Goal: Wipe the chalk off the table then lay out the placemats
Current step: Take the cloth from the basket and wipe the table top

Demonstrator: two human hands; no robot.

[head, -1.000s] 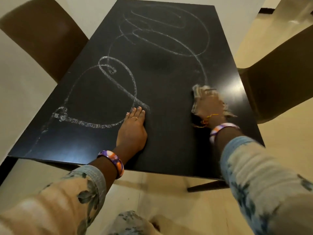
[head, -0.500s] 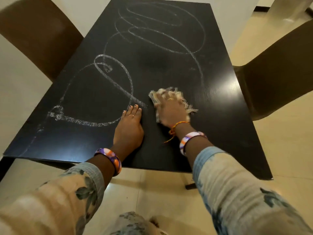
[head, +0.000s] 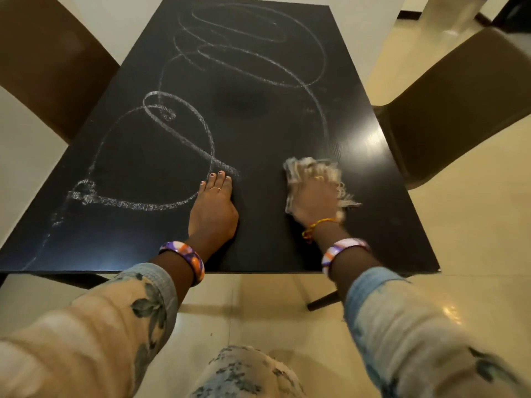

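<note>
Both hands on the black table point(head: 373, 225): left hand point(head: 214, 209) flat, fingers straight, beside the chalk scribble point(head: 184, 139); right hand point(head: 314, 196) presses a pale cloth point(head: 298, 169), blurry, grip unclear tbh.

We see the right hand point(head: 314, 196) and the cloth point(head: 298, 170) under it smeared by motion blur, so the grip is unclear. The table's point(head: 287, 139) far end runs off the top edge; both chairs point(head: 459, 104) are cropped at the frame's sides.
</note>
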